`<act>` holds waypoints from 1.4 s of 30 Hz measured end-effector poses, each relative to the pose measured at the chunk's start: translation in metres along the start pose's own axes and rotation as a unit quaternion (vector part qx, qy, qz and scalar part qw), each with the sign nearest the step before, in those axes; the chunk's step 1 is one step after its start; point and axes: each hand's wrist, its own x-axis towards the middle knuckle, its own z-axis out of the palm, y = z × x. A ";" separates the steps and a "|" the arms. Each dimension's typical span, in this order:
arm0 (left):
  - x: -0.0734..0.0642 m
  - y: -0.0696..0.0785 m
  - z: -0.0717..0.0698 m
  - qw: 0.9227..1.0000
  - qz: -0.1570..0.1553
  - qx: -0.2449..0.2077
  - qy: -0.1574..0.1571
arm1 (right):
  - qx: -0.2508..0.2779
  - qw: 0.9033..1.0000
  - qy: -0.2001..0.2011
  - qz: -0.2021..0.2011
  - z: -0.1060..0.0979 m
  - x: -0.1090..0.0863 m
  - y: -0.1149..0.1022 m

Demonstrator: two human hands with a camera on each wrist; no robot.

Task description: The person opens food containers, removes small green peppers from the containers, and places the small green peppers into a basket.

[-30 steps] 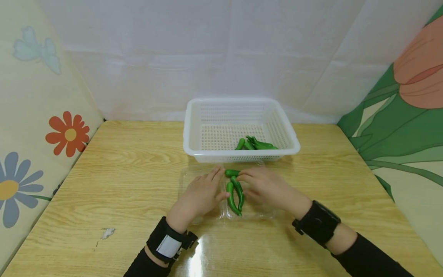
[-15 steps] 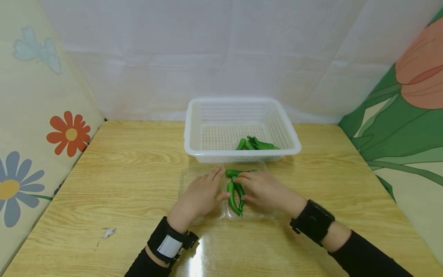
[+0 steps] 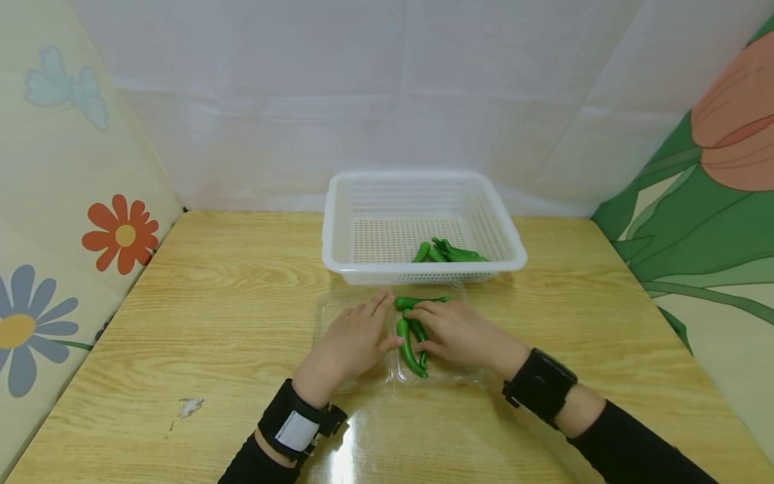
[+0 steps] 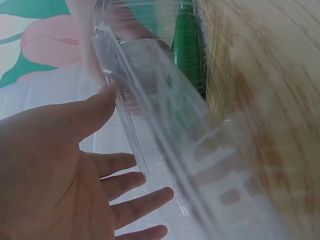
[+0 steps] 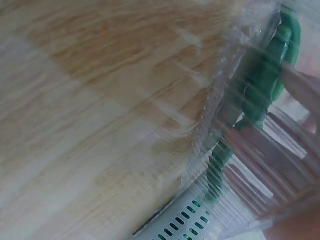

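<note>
My right hand reaches into the right half of a clear plastic clamshell box, thumb and fingers around a green chili pepper. Left of it, alongside, lies another chili pepper, and a third pepper lies crosswise at the far side. Over the box's hinge and left half, my left hand has its fingers stretched out. In the left wrist view its thumb touches the clear plastic edge, fingers spread beside it. Through the clear wall in the right wrist view, the right fingers show beside green peppers.
A white perforated basket stands just behind the box, with several green peppers in its front right corner. A white cloth hangs behind the wooden table. Printed flower panels flank both sides.
My right hand has drawn slightly left and closed around the middle pepper, uncovering the far pepper's tip. The two near peppers' lower ends have shifted slightly right. My left hand has stayed put.
</note>
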 end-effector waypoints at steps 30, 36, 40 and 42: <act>-0.001 -0.001 0.000 1.000 0.006 -0.013 0.007 | -0.008 0.997 0.082 -0.001 0.012 0.002 -0.001; 0.000 0.000 0.000 1.000 0.002 -0.013 0.003 | -0.007 0.996 0.093 0.003 0.010 0.002 -0.001; -0.001 0.000 0.000 1.000 0.000 -0.014 0.002 | -0.003 0.997 0.082 0.017 0.006 0.003 -0.002; -0.001 0.000 0.000 1.000 0.000 -0.014 0.003 | 0.000 0.997 0.076 0.024 0.003 0.003 -0.003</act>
